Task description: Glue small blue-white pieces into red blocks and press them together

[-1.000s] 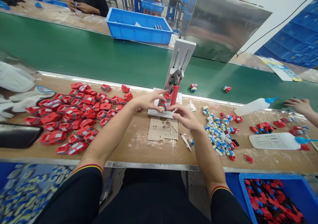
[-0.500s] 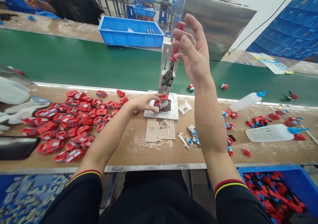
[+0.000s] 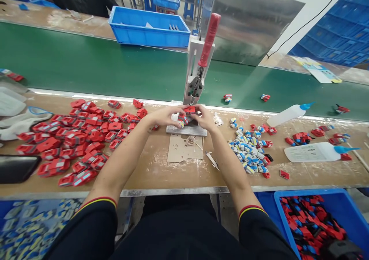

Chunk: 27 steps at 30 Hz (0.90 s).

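At the foot of the lever press (image 3: 196, 85), your left hand (image 3: 167, 116), fingers part-curled around a small red piece (image 3: 182, 118), your right hand (image 3: 205, 118), fingers bent beside a red block (image 3: 189, 109) on the press, its hold impossible to tell, a heap of red pieces (image 3: 75, 136) at left.

Long glossy red plastic handle (image 3: 210, 41), flat smooth silvery metal base (image 3: 187, 131), matt brown cardboard sheet (image 3: 178, 153), blue plastic crate (image 3: 152, 36)
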Each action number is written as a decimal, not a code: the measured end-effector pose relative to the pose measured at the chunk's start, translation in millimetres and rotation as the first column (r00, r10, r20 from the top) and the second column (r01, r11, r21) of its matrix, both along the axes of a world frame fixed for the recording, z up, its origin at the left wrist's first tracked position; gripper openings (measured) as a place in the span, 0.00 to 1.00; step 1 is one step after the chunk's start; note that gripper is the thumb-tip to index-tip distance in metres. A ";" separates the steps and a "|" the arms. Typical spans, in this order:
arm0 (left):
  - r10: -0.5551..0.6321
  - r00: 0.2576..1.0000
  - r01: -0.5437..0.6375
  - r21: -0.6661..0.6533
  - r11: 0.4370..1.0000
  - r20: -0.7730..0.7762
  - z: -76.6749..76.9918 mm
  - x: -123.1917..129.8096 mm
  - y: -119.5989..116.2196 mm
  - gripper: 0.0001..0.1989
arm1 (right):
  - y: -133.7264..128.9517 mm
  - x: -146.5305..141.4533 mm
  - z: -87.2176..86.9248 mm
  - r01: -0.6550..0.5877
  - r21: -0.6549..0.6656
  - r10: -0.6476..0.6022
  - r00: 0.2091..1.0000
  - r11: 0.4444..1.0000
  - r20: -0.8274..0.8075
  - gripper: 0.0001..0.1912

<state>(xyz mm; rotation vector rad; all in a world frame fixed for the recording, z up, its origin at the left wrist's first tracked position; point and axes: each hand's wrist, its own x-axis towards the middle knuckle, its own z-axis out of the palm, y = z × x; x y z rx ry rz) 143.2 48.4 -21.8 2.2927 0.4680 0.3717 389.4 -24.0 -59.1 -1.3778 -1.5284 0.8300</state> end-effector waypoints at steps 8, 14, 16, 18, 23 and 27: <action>0.305 0.913 -0.198 -0.358 0.913 0.272 -11.5 -18.8 -17.6 0.30 | -46.1 49.4 -2.8 0.000 -0.060 -0.021 0.935 0.998 -0.355 0.28; 0.495 0.773 -0.207 -0.580 0.788 0.396 -11.5 -5.9 -31.2 0.27 | -81.8 62.6 15.6 -0.127 -0.087 0.033 0.729 0.988 -0.684 0.28; 0.507 0.764 -0.196 -0.606 0.771 0.399 -11.9 0.7 -33.5 0.27 | -88.6 62.5 21.5 -0.130 -0.095 0.017 0.669 0.987 -0.743 0.30; 0.506 0.773 -0.195 -0.615 0.764 0.383 -14.3 6.7 -34.3 0.29 | -92.9 62.0 24.6 -0.118 -0.111 -0.011 0.633 0.987 -0.774 0.32; 0.519 0.770 -0.228 -0.600 0.767 0.371 -23.3 17.4 -33.0 0.32 | -90.9 72.7 16.2 -0.032 -0.126 -0.071 0.674 0.992 -0.735 0.30; 0.538 0.751 -0.300 -0.528 0.795 0.383 -26.1 27.4 -32.0 0.32 | -54.5 102.7 8.6 0.133 -0.087 -0.156 0.909 0.987 -0.386 0.31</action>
